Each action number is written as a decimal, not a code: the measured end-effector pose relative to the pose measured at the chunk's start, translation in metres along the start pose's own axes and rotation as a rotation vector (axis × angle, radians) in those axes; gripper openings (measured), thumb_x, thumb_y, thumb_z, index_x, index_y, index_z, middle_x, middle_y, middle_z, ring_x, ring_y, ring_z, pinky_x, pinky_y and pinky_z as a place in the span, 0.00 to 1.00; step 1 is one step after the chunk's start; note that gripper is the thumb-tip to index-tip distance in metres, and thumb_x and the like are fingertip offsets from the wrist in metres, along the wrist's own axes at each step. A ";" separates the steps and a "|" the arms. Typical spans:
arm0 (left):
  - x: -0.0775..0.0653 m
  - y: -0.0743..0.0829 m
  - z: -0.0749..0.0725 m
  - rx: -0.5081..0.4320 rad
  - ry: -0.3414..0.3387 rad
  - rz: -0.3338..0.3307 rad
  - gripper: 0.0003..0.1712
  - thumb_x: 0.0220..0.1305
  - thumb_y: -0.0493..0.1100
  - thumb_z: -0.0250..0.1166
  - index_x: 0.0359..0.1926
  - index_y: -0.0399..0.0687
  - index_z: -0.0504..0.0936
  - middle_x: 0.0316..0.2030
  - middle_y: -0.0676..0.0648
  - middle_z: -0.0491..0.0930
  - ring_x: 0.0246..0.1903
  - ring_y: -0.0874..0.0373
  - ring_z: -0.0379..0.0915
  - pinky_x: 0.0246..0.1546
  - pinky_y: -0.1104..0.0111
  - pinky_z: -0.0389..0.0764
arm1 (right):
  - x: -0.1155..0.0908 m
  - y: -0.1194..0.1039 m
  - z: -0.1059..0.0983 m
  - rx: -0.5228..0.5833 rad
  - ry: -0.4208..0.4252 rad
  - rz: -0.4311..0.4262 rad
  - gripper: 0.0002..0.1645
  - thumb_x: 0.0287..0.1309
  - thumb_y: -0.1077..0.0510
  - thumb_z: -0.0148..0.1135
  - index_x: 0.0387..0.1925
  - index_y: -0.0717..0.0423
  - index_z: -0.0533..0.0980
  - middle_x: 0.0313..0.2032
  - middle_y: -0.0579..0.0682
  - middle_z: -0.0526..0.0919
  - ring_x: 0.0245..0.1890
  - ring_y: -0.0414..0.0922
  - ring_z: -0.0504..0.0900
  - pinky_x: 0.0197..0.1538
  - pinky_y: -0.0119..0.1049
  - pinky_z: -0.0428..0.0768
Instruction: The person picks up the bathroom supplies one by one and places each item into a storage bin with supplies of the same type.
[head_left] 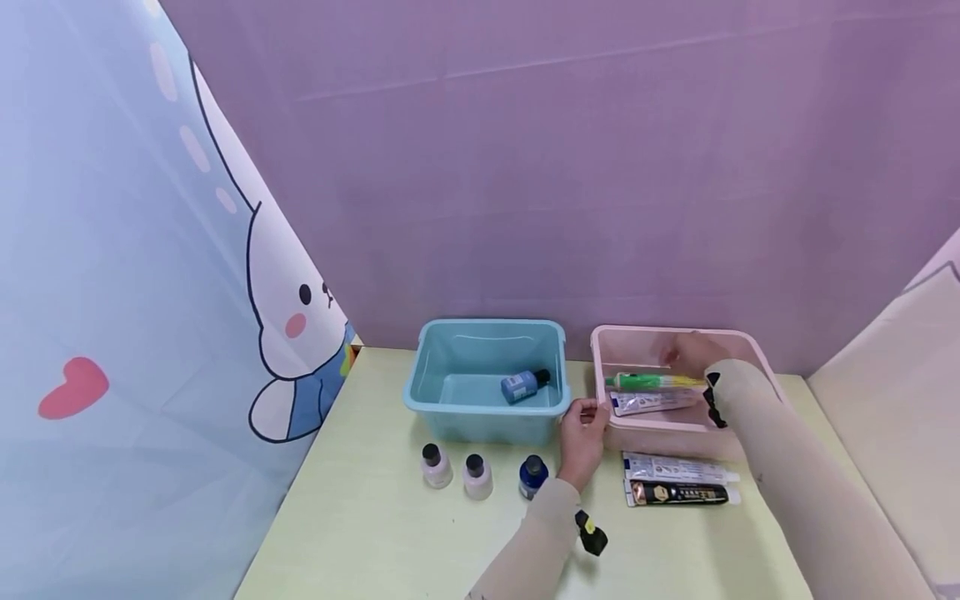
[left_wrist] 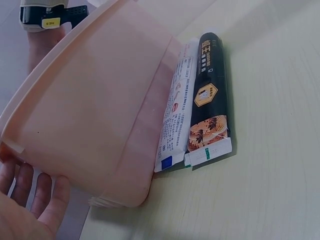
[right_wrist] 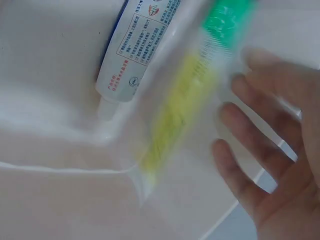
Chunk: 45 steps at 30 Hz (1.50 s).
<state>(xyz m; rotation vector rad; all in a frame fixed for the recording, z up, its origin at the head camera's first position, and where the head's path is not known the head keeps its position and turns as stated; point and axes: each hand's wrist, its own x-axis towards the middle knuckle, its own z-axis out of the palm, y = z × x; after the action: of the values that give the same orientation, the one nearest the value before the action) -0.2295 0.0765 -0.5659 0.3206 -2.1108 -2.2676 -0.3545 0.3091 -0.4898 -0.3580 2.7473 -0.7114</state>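
One green-and-yellow tube point(head_left: 651, 382) lies beside a white tube point(head_left: 647, 403) in the pink bin point(head_left: 675, 439), just beside your right hand point(head_left: 692, 353), its fingers loosely spread, while your left hand point(head_left: 582, 442) grips the bin's near corner close to a dark-blue bottle point(head_left: 534, 477).

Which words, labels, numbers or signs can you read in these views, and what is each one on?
"王", large character: black tube.
"产品名称", red, as best it reads: white tube inside the pink basket; a boxed list there has tick marks, its fine print too small.
Too small or blurred: print on the other white tube, green-and-yellow package, lying bottle, yellow wrist tag.
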 end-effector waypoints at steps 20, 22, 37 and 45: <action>0.006 0.000 0.002 0.004 0.001 -0.025 0.08 0.71 0.51 0.66 0.46 0.57 0.82 0.42 0.56 0.79 0.43 0.61 0.75 0.44 0.68 0.84 | -0.027 -0.022 -0.030 -0.135 0.060 -0.167 0.12 0.68 0.59 0.62 0.48 0.58 0.86 0.45 0.55 0.89 0.45 0.50 0.86 0.49 0.54 0.84; 0.007 0.000 0.001 0.001 -0.005 -0.018 0.08 0.71 0.51 0.65 0.46 0.56 0.82 0.42 0.56 0.79 0.43 0.61 0.75 0.43 0.69 0.85 | -0.035 -0.024 -0.029 -0.118 0.092 -0.155 0.12 0.67 0.59 0.63 0.48 0.58 0.86 0.44 0.55 0.89 0.43 0.49 0.85 0.48 0.53 0.84; 0.004 -0.001 0.001 0.019 -0.014 -0.027 0.08 0.72 0.51 0.65 0.47 0.57 0.81 0.42 0.57 0.79 0.43 0.61 0.75 0.46 0.63 0.85 | -0.078 -0.034 -0.001 -0.191 0.418 -0.331 0.05 0.59 0.60 0.72 0.37 0.48 0.88 0.36 0.42 0.89 0.35 0.41 0.84 0.39 0.39 0.81; 0.004 -0.002 -0.003 0.015 -0.026 -0.007 0.09 0.72 0.52 0.64 0.47 0.57 0.81 0.43 0.57 0.79 0.44 0.61 0.75 0.43 0.70 0.84 | -0.101 -0.036 0.017 -0.122 0.505 -0.391 0.07 0.58 0.60 0.74 0.38 0.46 0.86 0.34 0.37 0.86 0.34 0.32 0.79 0.38 0.35 0.81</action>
<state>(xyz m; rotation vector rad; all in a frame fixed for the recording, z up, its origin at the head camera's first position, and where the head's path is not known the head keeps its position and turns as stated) -0.2328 0.0731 -0.5682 0.3011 -2.1432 -2.2725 -0.2490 0.3017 -0.4651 -0.8668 3.2463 -0.8200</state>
